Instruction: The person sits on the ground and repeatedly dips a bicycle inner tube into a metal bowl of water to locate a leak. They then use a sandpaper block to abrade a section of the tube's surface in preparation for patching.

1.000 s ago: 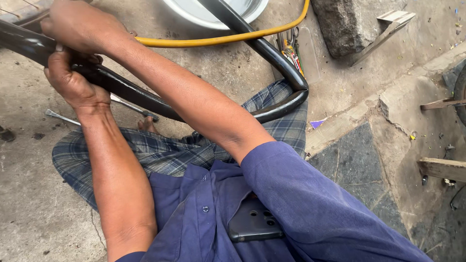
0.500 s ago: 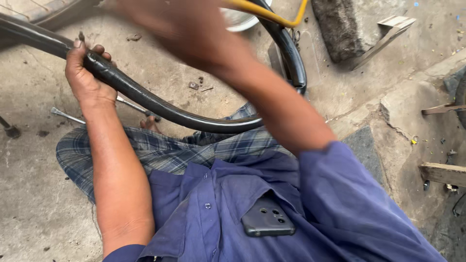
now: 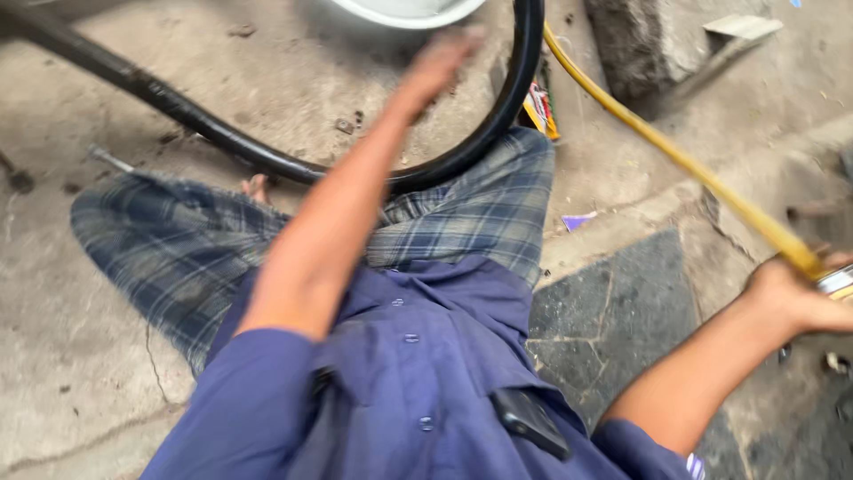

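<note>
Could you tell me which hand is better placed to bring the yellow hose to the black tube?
Probably the right hand: it grips the yellow hose near its end. The left hand reaches, blurred, toward the black tube.

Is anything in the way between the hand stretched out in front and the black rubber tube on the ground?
Nothing visible. The left hand reaches over bare concrete floor, with the black tube curving around it. The right hand is off to the side, holding the yellow hose.
</note>
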`<action>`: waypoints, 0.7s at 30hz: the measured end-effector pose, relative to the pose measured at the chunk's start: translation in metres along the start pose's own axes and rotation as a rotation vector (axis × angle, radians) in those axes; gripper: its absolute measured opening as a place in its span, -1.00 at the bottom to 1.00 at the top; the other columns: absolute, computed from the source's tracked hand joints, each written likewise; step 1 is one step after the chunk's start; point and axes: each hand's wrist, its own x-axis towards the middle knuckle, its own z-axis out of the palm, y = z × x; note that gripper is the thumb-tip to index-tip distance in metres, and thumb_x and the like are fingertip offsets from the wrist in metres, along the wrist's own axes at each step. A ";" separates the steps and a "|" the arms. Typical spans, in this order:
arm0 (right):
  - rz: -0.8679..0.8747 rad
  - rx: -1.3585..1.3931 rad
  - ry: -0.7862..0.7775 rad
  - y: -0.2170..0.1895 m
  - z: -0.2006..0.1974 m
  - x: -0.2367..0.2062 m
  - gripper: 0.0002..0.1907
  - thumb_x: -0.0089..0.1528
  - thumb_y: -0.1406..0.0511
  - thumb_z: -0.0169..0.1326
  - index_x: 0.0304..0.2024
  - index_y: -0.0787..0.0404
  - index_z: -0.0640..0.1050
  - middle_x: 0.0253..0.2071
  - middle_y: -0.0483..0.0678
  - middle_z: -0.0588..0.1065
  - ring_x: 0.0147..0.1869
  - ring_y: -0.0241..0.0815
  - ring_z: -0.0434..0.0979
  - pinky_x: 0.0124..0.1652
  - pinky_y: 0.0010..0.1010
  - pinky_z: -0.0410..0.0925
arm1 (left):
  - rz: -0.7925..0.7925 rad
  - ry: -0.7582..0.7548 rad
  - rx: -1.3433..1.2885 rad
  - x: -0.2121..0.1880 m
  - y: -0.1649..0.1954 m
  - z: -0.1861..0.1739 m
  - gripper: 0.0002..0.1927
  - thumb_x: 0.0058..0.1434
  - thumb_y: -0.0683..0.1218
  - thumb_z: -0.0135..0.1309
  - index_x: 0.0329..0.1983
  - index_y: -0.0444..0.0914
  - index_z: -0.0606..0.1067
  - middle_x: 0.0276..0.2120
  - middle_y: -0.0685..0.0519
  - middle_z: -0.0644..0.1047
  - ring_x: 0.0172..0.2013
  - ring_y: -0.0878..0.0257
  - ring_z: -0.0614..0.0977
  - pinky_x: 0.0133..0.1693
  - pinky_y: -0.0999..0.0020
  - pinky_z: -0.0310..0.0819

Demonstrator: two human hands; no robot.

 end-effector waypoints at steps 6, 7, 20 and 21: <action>0.243 -0.399 0.572 0.030 -0.116 -0.091 -0.84 0.27 0.20 -0.08 -0.36 0.10 0.43 -0.41 -0.11 0.46 -0.31 -0.07 0.53 -0.14 0.06 0.59 | -0.017 -0.161 -0.293 0.020 0.024 0.065 0.13 -0.13 0.61 0.07 0.34 -0.17 0.25 -0.06 -0.20 0.62 -0.05 -0.05 0.74 -0.10 -0.02 0.68; 0.304 -0.582 0.524 0.035 -0.132 -0.105 -0.77 0.19 0.17 -0.12 -0.57 0.02 0.35 -0.53 -0.16 0.41 -0.43 -0.14 0.46 -0.28 -0.09 0.47 | -0.001 -0.156 -0.294 0.021 0.025 0.067 0.12 -0.14 0.60 0.09 0.31 -0.19 0.27 -0.09 -0.19 0.63 -0.09 0.00 0.74 -0.12 -0.01 0.70; -0.141 -1.960 -0.131 0.079 -0.179 -0.122 -0.80 0.30 0.29 0.23 -0.27 0.36 0.58 -0.29 0.13 0.56 -0.30 -0.02 0.53 -0.29 -0.15 0.38 | -0.183 -0.370 -0.442 0.015 -0.019 0.068 -0.23 -0.02 0.24 0.41 0.02 -0.40 0.44 -0.43 -0.04 0.62 -0.44 0.23 0.70 -0.35 0.36 0.74; -0.179 -1.922 -0.177 0.087 -0.175 -0.120 -0.79 0.30 0.30 0.24 -0.25 0.36 0.59 -0.24 0.13 0.58 -0.27 -0.04 0.56 -0.28 -0.18 0.41 | -0.195 -0.388 -0.407 0.011 -0.019 0.064 -0.24 -0.01 0.23 0.40 0.01 -0.40 0.43 -0.43 -0.06 0.64 -0.45 0.21 0.71 -0.34 0.37 0.75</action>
